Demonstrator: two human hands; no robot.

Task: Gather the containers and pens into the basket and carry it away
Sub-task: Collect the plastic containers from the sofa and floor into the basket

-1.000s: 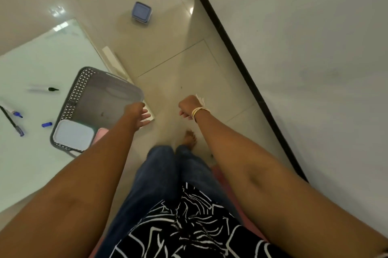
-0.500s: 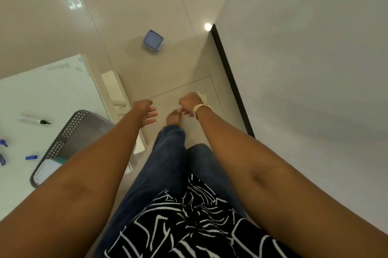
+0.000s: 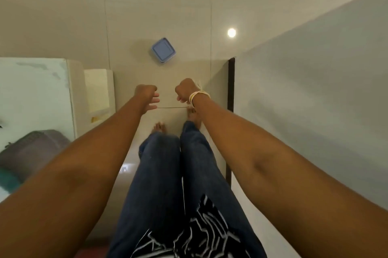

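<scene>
Pale glossy floor tiles (image 3: pixel 159 5) fill my view from the head camera, with a round light reflection (image 3: pixel 231 32) shining on them at the upper right and a grey wall (image 3: pixel 315 68) with a dark baseboard (image 3: pixel 231 85) running down the right side. On the floor ahead of me sits a small square container with a blue lid (image 3: pixel 163 50), alone and well apart from both my hands.

I see my left hand (image 3: pixel 147 96) stretched forward over the floor, fingers loosely curled and holding nothing. My right hand (image 3: pixel 185 93), with pale bangles (image 3: pixel 198 96) at the wrist, is clenched; something thin and whitish sticks out behind it, but I cannot tell what it is or whether I am gripping it. Both hands hang in the air, near each other but apart, touching nothing else I can make out.

At the left edge stands the white worktop (image 3: pixel 35 98), and on it the grey basket (image 3: pixel 33 148), partly hidden behind my left forearm and blurred. A teal shape (image 3: pixel 8 180) shows at the basket's near end; I cannot make out what it is. Below me are my jeans (image 3: pixel 168 173), a black-and-white patterned top (image 3: pixel 199 234) and bare feet (image 3: pixel 158 127) on the tiles.
</scene>
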